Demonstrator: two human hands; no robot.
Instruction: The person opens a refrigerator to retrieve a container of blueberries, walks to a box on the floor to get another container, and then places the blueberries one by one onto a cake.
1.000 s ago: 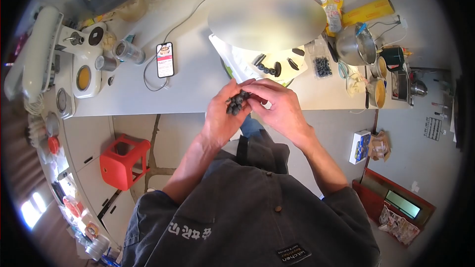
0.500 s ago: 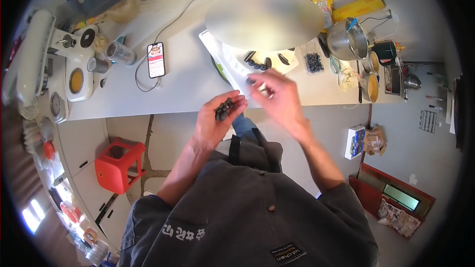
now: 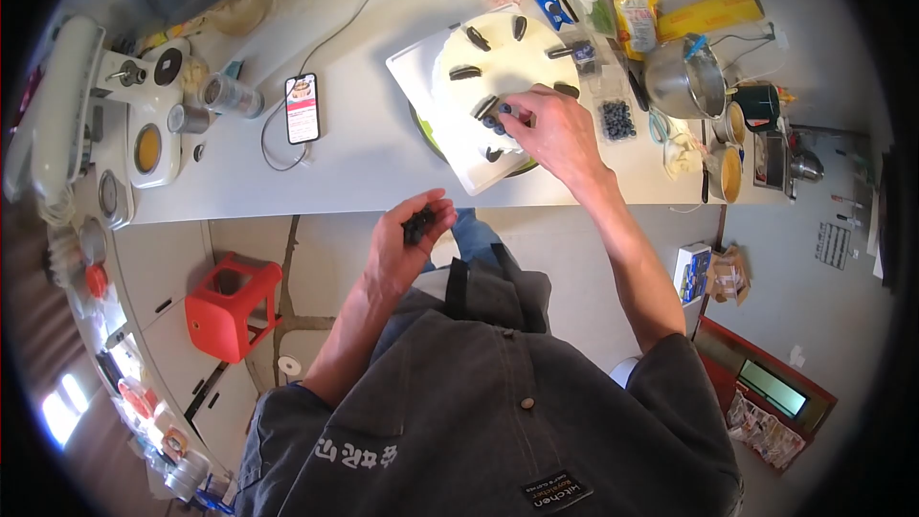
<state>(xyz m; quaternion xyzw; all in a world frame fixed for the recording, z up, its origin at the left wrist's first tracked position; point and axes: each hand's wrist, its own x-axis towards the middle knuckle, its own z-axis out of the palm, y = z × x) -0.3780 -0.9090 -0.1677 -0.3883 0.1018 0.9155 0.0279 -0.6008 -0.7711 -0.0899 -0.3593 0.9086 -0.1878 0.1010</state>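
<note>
A round white-frosted cake [image 3: 512, 50] sits on a white board [image 3: 469, 170], with dark sandwich-cookie pieces [image 3: 466, 72] standing in its top. My right hand [image 3: 560, 131] reaches over the cake's near edge. Its thumb and fingers are pinched at a blueberry [image 3: 505, 109], beside other blueberries [image 3: 491, 123] on the frosting; the fingertips partly hide the contact. My left hand [image 3: 410, 235] is cupped, palm up, just off the counter's front edge. It holds a small heap of blueberries [image 3: 418, 225].
A clear pack of blueberries [image 3: 617, 120] lies right of the cake, near a steel mixing bowl [image 3: 684, 81] and scissors [image 3: 659, 127]. A phone [image 3: 301, 108] with a cable lies left. A stand mixer [image 3: 144, 120] stands at far left; a red stool [image 3: 233, 308] is on the floor.
My right hand has moved up and forward from beside my left hand to the cake. My left hand, still cupping blueberries, has shifted slightly left and toward me. The cake shows clearly now.
</note>
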